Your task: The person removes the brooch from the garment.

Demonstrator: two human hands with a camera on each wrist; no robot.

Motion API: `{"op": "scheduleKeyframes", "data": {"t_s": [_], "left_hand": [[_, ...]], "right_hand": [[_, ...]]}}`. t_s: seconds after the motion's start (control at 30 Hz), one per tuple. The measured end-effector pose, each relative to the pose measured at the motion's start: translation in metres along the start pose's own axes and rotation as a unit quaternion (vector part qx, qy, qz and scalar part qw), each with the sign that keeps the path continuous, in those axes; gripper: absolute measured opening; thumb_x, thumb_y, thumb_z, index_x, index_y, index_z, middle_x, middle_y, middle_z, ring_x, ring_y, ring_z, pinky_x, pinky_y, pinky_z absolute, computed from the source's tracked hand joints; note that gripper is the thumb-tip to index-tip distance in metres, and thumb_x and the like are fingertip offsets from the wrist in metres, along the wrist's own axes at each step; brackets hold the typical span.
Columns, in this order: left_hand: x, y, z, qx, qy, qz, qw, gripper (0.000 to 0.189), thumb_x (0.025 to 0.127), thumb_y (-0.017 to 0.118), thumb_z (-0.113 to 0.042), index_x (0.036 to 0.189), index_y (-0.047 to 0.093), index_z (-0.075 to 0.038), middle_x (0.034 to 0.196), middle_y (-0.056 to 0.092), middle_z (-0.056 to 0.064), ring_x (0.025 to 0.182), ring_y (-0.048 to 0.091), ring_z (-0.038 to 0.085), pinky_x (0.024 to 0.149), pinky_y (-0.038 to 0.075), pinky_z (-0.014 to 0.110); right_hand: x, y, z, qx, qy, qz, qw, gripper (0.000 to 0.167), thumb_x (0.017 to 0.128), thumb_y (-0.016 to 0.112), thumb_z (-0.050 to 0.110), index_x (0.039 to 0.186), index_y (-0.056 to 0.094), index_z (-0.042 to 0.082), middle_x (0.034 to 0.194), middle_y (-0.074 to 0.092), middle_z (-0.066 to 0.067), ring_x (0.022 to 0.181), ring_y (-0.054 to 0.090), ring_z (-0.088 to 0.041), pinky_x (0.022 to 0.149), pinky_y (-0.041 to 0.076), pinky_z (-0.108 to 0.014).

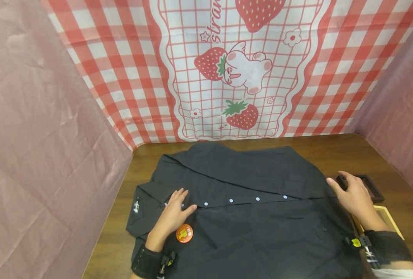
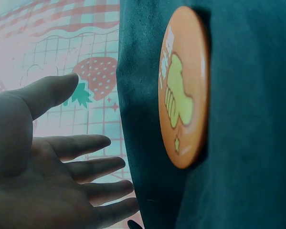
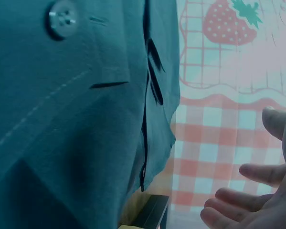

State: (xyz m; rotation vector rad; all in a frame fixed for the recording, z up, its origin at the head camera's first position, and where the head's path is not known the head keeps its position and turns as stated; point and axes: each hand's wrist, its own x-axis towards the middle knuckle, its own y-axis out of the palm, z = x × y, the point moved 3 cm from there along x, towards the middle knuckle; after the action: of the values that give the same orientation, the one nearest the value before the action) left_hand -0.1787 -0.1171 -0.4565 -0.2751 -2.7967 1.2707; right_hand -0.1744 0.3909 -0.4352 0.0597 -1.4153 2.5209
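A dark button-up shirt point(image 1: 248, 232) lies spread on the wooden table, its collar toward the left and a row of pale buttons point(image 1: 231, 200) across it. Pinned or set on its front is a round orange badge point(image 1: 184, 233) with a yellow figure. Just above the badge and collar area, my left hand point(image 1: 173, 215) has its fingers extended and thumb apart; whether they touch the cloth is hard to tell. Past the shirt's right edge, my right hand point(image 1: 355, 199) is relaxed with nothing in it, in front of a dark tray point(image 1: 374, 190).
Beside the dark tray, a yellow-rimmed tray point(image 1: 392, 219) is partly covered by the right forearm. A red checked strawberry cloth point(image 1: 123, 77) hangs behind the table point(image 1: 349, 151). Pink drapes point(image 1: 53, 155) stand at both sides.
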Motion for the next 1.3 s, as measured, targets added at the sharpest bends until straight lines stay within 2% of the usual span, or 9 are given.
{"op": "scheduleKeyframes", "data": {"t_s": [0.17,0.33,0.6,0.8,1.0,1.3], "left_hand": [[-0.001,0.0,-0.001,0.007,-0.005,-0.002,1.0,0.061,0.09,0.067,-0.027,0.14,0.047,0.004,0.151,0.038,0.026,0.145,0.026,0.045,0.113,0.025,0.064],[-0.002,-0.001,-0.002,0.011,-0.007,-0.005,0.9999,0.061,0.09,0.067,-0.027,0.141,0.047,0.001,0.152,0.038,0.024,0.145,0.024,0.045,0.114,0.024,0.065],[-0.002,-0.002,-0.001,0.014,-0.001,-0.012,0.9998,0.06,0.09,0.068,-0.025,0.142,0.048,-0.003,0.153,0.039,0.021,0.146,0.025,0.045,0.113,0.024,0.066],[-0.002,-0.001,-0.002,0.013,-0.001,-0.009,0.9999,0.061,0.091,0.067,-0.026,0.142,0.047,-0.001,0.153,0.038,0.021,0.146,0.025,0.044,0.113,0.024,0.065],[-0.002,0.0,-0.003,0.017,-0.002,-0.005,0.9998,0.062,0.091,0.067,-0.027,0.141,0.047,0.004,0.153,0.039,0.021,0.146,0.025,0.043,0.114,0.025,0.064],[-0.005,0.001,-0.003,0.004,-0.016,0.003,0.9999,0.062,0.091,0.068,-0.027,0.145,0.044,-0.005,0.155,0.035,0.021,0.146,0.025,0.042,0.114,0.024,0.064]], "right_hand": [[-0.003,0.002,0.006,0.002,-0.029,-0.022,0.9993,0.064,0.101,0.048,0.037,0.137,0.037,-0.015,0.13,0.038,-0.046,0.119,0.034,-0.061,0.091,0.03,-0.071],[-0.001,0.003,0.014,0.01,-0.038,-0.029,0.9988,0.062,0.101,0.049,0.035,0.135,0.039,-0.015,0.128,0.041,-0.045,0.117,0.037,-0.06,0.09,0.03,-0.069],[-0.004,0.01,0.022,0.032,-0.049,-0.023,0.9981,0.066,0.099,0.054,0.036,0.138,0.037,-0.015,0.131,0.04,-0.044,0.119,0.037,-0.058,0.091,0.031,-0.071],[-0.006,0.013,0.024,0.043,-0.075,-0.027,0.9959,0.061,0.1,0.053,0.033,0.142,0.036,-0.008,0.138,0.035,-0.041,0.125,0.033,-0.06,0.094,0.028,-0.074],[-0.009,0.014,0.027,0.042,-0.077,-0.015,0.9961,0.062,0.1,0.052,0.034,0.144,0.034,-0.006,0.14,0.033,-0.04,0.125,0.033,-0.06,0.093,0.028,-0.075],[-0.012,0.018,0.031,0.04,-0.079,-0.004,0.996,0.067,0.099,0.053,0.037,0.146,0.031,-0.005,0.141,0.032,-0.04,0.128,0.031,-0.06,0.098,0.026,-0.075]]}}
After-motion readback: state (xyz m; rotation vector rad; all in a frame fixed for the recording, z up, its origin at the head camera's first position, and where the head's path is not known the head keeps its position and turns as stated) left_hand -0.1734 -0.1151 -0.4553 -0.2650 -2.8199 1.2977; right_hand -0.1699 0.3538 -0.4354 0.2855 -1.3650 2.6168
